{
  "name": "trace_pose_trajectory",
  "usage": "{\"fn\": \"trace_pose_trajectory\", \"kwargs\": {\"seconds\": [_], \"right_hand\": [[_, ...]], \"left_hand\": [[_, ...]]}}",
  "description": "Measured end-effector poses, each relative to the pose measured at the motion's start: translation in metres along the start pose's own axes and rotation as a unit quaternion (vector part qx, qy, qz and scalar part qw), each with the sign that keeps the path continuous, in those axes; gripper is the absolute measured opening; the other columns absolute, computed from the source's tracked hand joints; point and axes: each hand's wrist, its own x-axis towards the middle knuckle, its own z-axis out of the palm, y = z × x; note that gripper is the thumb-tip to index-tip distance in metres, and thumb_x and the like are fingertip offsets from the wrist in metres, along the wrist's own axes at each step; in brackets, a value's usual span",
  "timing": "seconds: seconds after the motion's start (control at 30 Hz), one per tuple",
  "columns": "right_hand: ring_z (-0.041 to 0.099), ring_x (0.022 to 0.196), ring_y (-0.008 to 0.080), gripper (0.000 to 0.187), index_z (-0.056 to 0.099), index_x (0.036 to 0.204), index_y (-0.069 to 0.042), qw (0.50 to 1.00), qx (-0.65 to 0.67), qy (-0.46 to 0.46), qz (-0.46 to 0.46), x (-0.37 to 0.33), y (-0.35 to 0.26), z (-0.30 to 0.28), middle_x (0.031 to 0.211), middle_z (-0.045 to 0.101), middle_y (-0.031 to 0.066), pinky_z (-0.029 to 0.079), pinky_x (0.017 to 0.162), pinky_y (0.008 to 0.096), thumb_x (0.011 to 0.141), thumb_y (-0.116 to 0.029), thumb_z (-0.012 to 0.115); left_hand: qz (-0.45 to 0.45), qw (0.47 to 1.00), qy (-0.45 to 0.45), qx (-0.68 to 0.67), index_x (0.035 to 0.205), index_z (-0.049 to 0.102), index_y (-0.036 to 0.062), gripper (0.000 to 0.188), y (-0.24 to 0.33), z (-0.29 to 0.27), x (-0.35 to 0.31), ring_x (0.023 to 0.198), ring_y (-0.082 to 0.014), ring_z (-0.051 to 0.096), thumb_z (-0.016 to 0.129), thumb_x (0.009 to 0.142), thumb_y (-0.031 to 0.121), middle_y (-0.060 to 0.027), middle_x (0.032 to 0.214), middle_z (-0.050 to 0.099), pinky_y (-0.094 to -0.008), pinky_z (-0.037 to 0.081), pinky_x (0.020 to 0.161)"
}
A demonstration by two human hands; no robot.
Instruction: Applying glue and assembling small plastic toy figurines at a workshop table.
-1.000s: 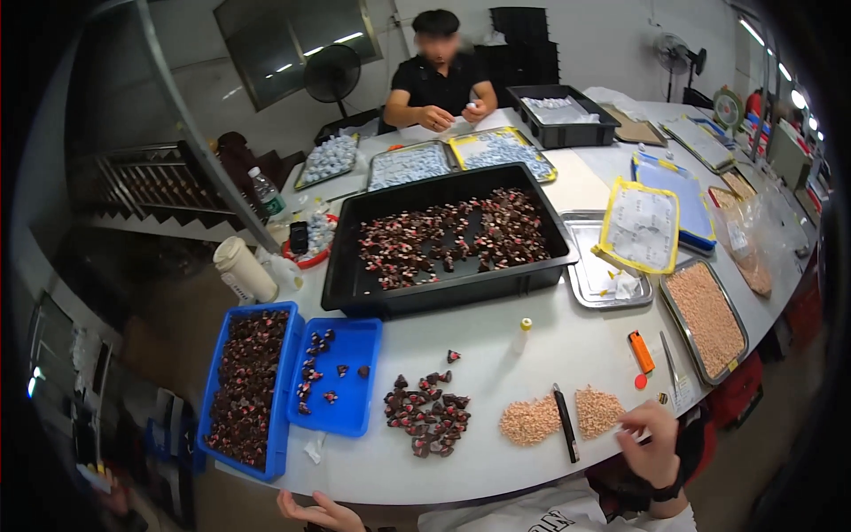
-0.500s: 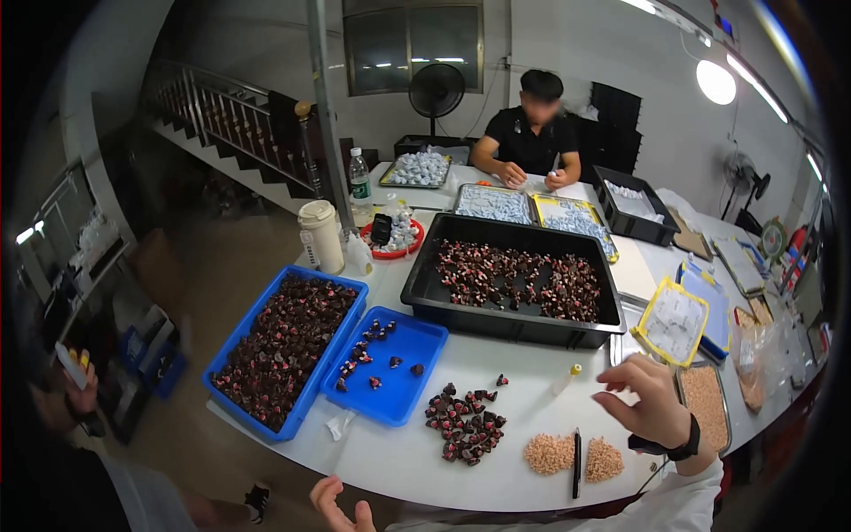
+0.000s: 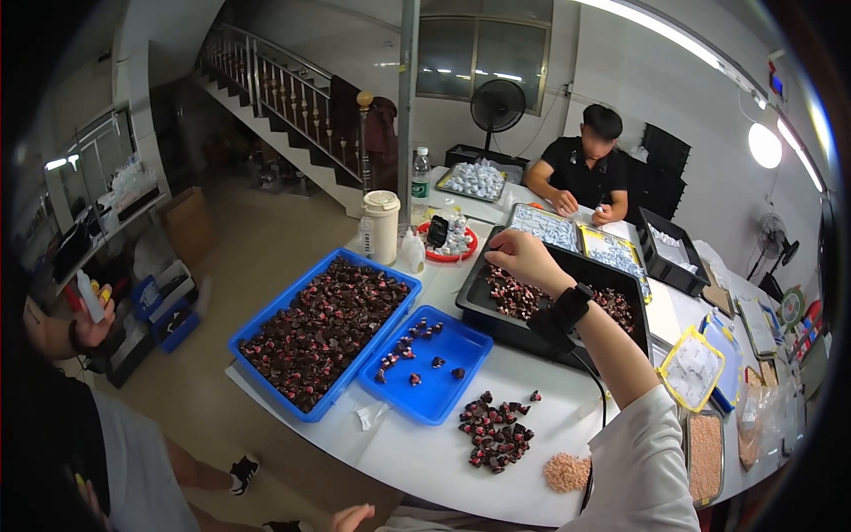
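Observation:
My right hand [image 3: 526, 259] is stretched forward above the far left part of a black bin [image 3: 523, 340]. Its fingers are bent and loosely apart, with nothing visible in them. The bin contains many small dark brown pieces with pink and white bits [image 3: 514, 293]. A dark band circles my right wrist, and a black cord hangs below it. My left hand [image 3: 353, 517] shows only a few outstretched fingers at the lower edge. Between the hands, a loose pile of dark pieces with pink parts [image 3: 496, 434] lies on the white table [image 3: 425, 465].
A blue crate [image 3: 324, 337] heaped with dark pieces stands left of a shallow blue tray [image 3: 425, 390]. Beige granules [image 3: 567, 473] lie near my right sleeve. A white cup [image 3: 381, 230] and a bottle [image 3: 420, 182] stand farther back. Other people sit opposite and stand at left.
My right hand has swung forward and left from beside the dropper bottle to above the black bin. My left hand has sunk lower in view. The whole view has shifted leftward.

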Motion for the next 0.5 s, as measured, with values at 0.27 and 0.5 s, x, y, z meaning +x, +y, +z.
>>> {"fn": "trace_pose_trajectory", "kwargs": {"seconds": [0.27, 0.5], "right_hand": [[0.066, 0.086, 0.0327, 0.034, 0.069, 0.092, -0.001, 0.996, -0.07, 0.007, 0.049, 0.091, 0.037, 0.048, 0.088, 0.067, 0.021, 0.051, 0.079, 0.0375, 0.071, -0.027, 0.07], [0.067, 0.085, 0.0278, 0.031, 0.071, 0.091, -0.009, 0.991, -0.103, -0.013, 0.086, 0.159, 0.099, 0.141, 0.088, 0.069, 0.0151, 0.052, 0.078, 0.0365, 0.065, -0.027, 0.073]], "left_hand": [[-0.118, 0.993, 0.029, -0.014, 0.124, 0.049, -0.0008, 0.04, 0.033, -0.028, -0.019, 0.104, -0.0252, 0.055, 0.058, 0.092, 0.02, -0.0144, 0.112, 0.058, -0.0385, 0.042, 0.091], [-0.257, 0.952, 0.146, -0.08, 0.127, 0.047, 0.0005, 0.041, 0.023, -0.022, -0.039, 0.103, -0.022, 0.054, 0.059, 0.091, 0.017, -0.0115, 0.112, 0.057, -0.0367, 0.041, 0.093]]}}
